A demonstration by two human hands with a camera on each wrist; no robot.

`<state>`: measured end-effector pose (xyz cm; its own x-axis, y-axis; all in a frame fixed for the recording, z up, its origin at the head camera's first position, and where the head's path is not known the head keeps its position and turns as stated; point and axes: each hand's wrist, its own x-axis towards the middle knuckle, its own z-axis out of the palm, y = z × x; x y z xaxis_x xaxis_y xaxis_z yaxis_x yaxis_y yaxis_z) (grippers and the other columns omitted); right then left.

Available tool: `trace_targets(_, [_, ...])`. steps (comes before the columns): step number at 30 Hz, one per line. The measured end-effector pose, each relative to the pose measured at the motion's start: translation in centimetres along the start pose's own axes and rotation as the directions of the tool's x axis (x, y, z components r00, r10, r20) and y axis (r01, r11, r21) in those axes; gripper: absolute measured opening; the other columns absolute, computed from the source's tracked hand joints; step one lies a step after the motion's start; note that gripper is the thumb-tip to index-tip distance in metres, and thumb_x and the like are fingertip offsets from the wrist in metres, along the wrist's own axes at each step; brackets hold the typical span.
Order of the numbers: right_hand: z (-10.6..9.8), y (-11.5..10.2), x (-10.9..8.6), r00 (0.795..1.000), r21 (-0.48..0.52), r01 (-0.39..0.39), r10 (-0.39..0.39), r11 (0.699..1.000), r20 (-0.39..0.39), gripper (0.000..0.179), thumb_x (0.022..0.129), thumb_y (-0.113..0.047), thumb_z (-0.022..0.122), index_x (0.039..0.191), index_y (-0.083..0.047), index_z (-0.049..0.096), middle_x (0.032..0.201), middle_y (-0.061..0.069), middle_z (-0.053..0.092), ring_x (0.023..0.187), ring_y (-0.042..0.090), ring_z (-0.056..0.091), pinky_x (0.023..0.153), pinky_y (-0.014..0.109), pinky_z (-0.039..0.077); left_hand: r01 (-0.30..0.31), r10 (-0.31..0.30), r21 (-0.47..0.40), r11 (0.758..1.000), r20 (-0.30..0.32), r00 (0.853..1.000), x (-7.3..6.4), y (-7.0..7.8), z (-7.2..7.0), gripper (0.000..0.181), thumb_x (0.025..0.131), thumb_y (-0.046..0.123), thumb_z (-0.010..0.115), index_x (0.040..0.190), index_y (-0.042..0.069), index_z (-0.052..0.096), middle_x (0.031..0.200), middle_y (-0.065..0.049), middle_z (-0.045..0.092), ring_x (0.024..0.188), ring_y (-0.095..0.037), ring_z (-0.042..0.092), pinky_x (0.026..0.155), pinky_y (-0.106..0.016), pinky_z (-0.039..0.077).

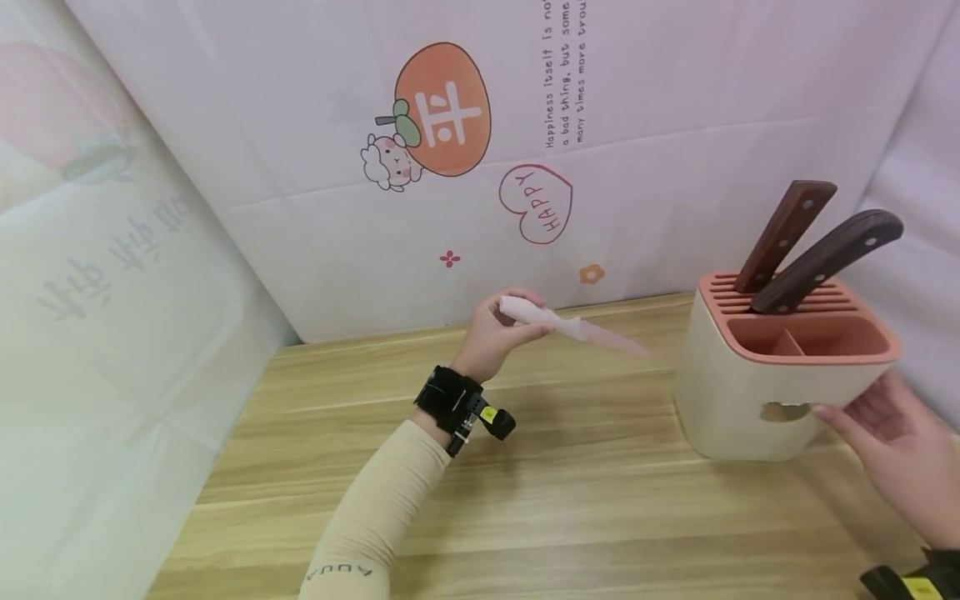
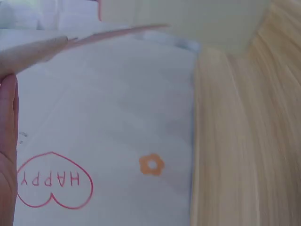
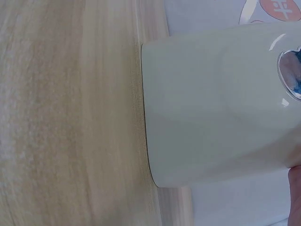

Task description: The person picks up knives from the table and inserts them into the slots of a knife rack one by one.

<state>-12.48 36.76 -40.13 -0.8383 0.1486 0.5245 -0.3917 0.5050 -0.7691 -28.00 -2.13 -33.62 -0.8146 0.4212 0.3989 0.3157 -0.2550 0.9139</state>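
Note:
My left hand (image 1: 491,337) grips a small knife by its pale handle (image 1: 527,311), above the table. The knife's pinkish blade (image 1: 611,338) points right, towards the knife holder, apart from it in the head view. In the left wrist view the blade (image 2: 117,33) shows in front of the holder's pale wall (image 2: 188,19). The cream knife holder (image 1: 735,400) stands upright, with a coral slotted top. Two knives with brown wooden handles (image 1: 785,237) stand in its slots. My right hand (image 1: 892,433) holds the holder's right side, thumb at the front; its other fingers are partly hidden.
A wood-grain table (image 1: 585,500) lies under everything. White printed cloth (image 1: 300,125) hangs behind it and down the left side. Two open compartments (image 1: 840,337) lie in front of the holder's slots. Black camera straps (image 1: 442,396) circle the wrists.

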Motion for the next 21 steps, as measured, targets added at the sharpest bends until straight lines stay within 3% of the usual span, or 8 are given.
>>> trace_targets(1, [0.0,-0.1,0.1,1.000,-0.018,0.005,-0.005,1.000,0.001,0.081,0.080,0.022,0.055,0.147,-0.013,0.026,0.141,0.007,0.041,0.117,0.003,0.047,0.084,0.008,0.041,-0.008,0.008,-0.052,0.999,-0.006,1.000,0.1,0.3,0.2,0.025,0.076,-0.014,0.068,0.093,0.004,0.063,0.098,-0.008,0.056,0.086,-0.017,0.052,0.074,-0.026,0.050])
trace_targets(5, [0.0,-0.3,0.4,1.000,0.064,0.011,-0.011,0.998,0.003,0.081,0.080,0.025,0.053,0.147,-0.011,0.027,0.143,0.010,0.039,0.120,0.006,0.046,0.085,0.009,0.041,-0.036,0.028,-0.193,0.981,-0.041,0.999,0.2,1.8,1.1,0.034,0.075,-0.019,0.062,0.093,0.009,0.065,0.097,-0.010,0.059,0.086,-0.017,0.056,0.078,-0.028,0.051])
trace_targets(9, [0.0,-0.3,0.9,1.000,0.134,0.010,-0.014,0.991,0.025,0.080,0.080,0.025,0.053,0.147,-0.011,0.027,0.144,0.010,0.037,0.124,0.008,0.043,0.086,0.010,0.040,-0.085,0.073,-0.242,0.967,-0.059,0.996,0.4,4.0,2.0,0.036,0.077,-0.018,0.060,0.100,0.010,0.065,0.096,-0.010,0.060,0.086,-0.019,0.060,0.082,-0.036,0.052])
trace_targets(15, [0.2,-0.4,1.4,0.999,0.058,0.005,-0.006,0.998,0.033,0.081,0.081,0.021,0.056,0.147,-0.015,0.026,0.142,0.006,0.040,0.123,0.006,0.043,0.086,0.009,0.040,-0.206,0.190,-0.317,0.926,-0.080,0.978,1.3,8.3,4.3,0.039,0.081,-0.017,0.055,0.115,0.001,0.059,0.099,-0.010,0.058,0.091,-0.021,0.060,0.084,-0.043,0.050])
trace_targets(18, [0.3,-0.5,1.3,0.999,0.039,-0.010,0.008,0.999,0.038,0.082,0.082,0.020,0.056,0.148,-0.018,0.024,0.145,0.006,0.037,0.124,0.007,0.041,0.085,0.008,0.040,-0.270,0.269,-0.296,0.916,-0.044,0.962,2.1,9.8,6.1,0.042,0.081,-0.020,0.055,0.121,-0.008,0.053,0.099,-0.013,0.059,0.090,-0.021,0.061,0.083,-0.045,0.050])
trace_targets(21, [0.4,-0.6,1.1,0.999,0.010,-0.019,0.019,1.000,0.044,0.083,0.083,0.017,0.056,0.149,-0.020,0.022,0.147,0.006,0.033,0.126,0.006,0.040,0.085,0.007,0.039,-0.323,0.330,-0.209,0.923,0.002,0.944,2.7,10.8,7.9,0.042,0.079,-0.021,0.058,0.120,-0.014,0.051,0.103,-0.017,0.061,0.091,-0.018,0.062,0.083,-0.042,0.051])
